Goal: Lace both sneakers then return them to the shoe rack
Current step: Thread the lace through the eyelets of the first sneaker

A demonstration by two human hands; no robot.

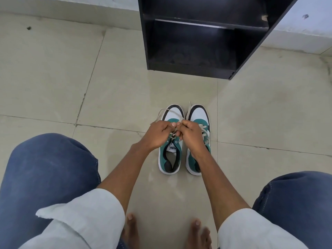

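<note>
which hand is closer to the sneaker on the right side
Right. The right hand lies over the right sneaker, its wrist crossing it; the left hand is over the left sneaker beside it.

1 head view, steep downward and forward look from above knees; floor (53,78) near, rack (197,42) farther ahead.

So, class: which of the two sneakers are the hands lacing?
The left sneaker: both hands, left and right, pinch its lace above it. The right sneaker lies beside it, untouched.
</note>
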